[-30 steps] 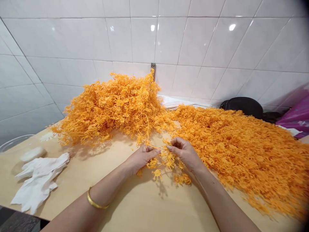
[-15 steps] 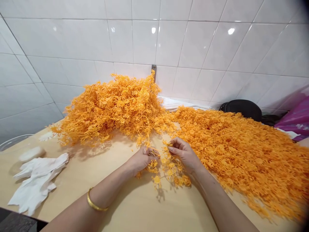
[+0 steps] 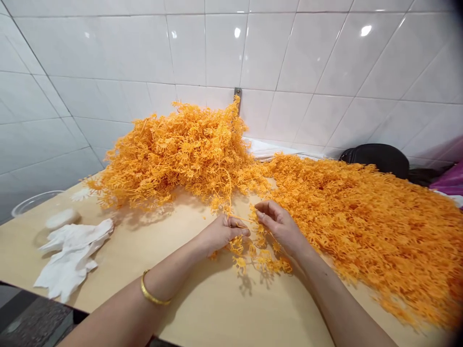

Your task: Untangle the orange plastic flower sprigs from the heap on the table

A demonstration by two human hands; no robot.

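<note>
Below, orange strands lie on a pale wooden tabletop by white tiles.

A heap of sprigs is sitting on the table against the wall, and a flatter spread is lying to its right. In front of the heap, a tangle is lying between the left hand and the right hand. Further left, gloves are lying on the table, with a wad and then a bowl behind them. Behind the spread, a bag is sitting near the wall, with a plastic sheet to its right.
</note>
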